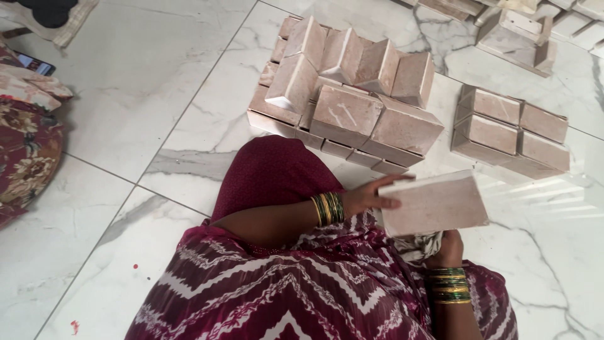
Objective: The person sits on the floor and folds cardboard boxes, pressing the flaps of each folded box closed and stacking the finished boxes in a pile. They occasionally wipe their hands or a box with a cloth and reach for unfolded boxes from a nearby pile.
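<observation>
I sit on a marble floor (pixel 145 82) with a maroon zigzag-patterned garment over my lap. My left hand (pixel 371 195), green and gold bangles on its wrist, grips the left edge of a pale pink rectangular block (pixel 434 203) held flat above my lap. Under the block's lower edge, my right hand (pixel 447 245) is closed on a crumpled grey-white cloth (pixel 418 244) that touches the block's underside. A heap of similar pinkish blocks (pixel 346 94) lies just beyond my knee.
A smaller neat group of blocks (pixel 509 129) sits to the right of the heap, with more blocks (pixel 516 31) at the top right. Floral fabric (pixel 25 145) lies at the left edge, beside a dark phone-like object (pixel 34 63).
</observation>
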